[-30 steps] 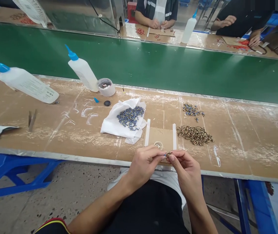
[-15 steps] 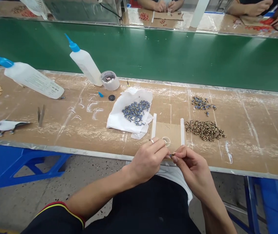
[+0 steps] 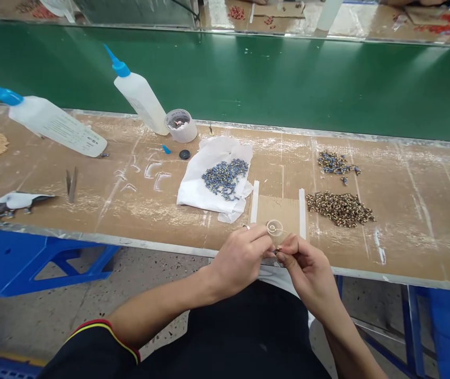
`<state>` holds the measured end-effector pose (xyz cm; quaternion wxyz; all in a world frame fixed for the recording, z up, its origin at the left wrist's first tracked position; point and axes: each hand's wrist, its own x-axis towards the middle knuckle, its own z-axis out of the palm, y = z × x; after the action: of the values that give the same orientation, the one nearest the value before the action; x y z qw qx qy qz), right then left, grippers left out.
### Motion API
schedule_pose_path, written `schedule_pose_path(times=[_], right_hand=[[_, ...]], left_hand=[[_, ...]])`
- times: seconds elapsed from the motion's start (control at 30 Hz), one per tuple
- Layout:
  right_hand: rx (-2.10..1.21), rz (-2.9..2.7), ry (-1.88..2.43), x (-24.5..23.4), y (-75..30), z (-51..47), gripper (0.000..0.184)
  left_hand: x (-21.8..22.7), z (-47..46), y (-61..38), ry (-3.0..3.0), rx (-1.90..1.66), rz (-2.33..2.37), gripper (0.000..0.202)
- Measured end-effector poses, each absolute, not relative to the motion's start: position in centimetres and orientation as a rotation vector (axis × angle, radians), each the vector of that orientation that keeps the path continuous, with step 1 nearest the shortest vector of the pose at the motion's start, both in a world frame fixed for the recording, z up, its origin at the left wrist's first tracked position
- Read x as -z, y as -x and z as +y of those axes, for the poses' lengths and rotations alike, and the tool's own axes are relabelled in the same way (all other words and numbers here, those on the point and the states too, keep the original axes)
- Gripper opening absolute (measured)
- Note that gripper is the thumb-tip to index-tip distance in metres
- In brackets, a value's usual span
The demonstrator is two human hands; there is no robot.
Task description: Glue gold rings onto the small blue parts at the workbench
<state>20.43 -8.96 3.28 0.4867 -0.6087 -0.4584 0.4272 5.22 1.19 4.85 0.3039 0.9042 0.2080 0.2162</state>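
My left hand (image 3: 242,255) and my right hand (image 3: 307,266) meet at the near edge of the wooden bench (image 3: 130,210), fingers pinched together on a tiny dark part (image 3: 277,252) between them. A ring shows on my left hand. Just beyond my fingertips a small clear round cap (image 3: 274,227) lies on a cardboard pad (image 3: 278,210) with white strips on both sides. A white cloth (image 3: 209,184) bearing a heap of small blue parts (image 3: 225,176) lies left of the pad. A pile of bronze-coloured parts (image 3: 339,207) lies to the right.
A green conveyor belt (image 3: 248,79) runs behind the bench. Two white squeeze bottles with blue nozzles (image 3: 140,97) (image 3: 51,123) lean at the left beside a small tub (image 3: 181,125). Tweezers (image 3: 71,184) lie further left. More blue parts (image 3: 335,163) sit at the right.
The view has tilted down and shifted slightly. My hands stay pinched together on the tiny part at the bench edge, now a little closer to the clear cap.
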Motion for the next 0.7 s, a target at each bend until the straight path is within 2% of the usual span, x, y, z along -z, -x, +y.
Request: schedule_pose_path(times=[0.17, 0.37, 0.57, 0.7], right_hand=[[-1.101, -1.025, 1.473, -4.0, -21.4, -9.1, 0.009], [-0.982, -0.93, 1.515, -4.3, -21.3, -9.8, 0.009], [-1.123, -0.845, 1.471, -4.4, -21.4, -10.0, 0.012], [-1.076, -0.935, 1.48, -4.6, -21.3, -10.2, 0.01]], left_hand=[[-5.6, 2.1, -5.5, -2.363, -0.494, 0.498, 0.012], [-5.5, 1.8, -6.1, -2.288, -0.471, 0.497, 0.021], [-4.5, 1.1, -5.8, -2.31, -0.501, 0.498, 0.024], [-4.1, 0.7, -5.5, -2.391, -0.539, 0.439, 0.027]])
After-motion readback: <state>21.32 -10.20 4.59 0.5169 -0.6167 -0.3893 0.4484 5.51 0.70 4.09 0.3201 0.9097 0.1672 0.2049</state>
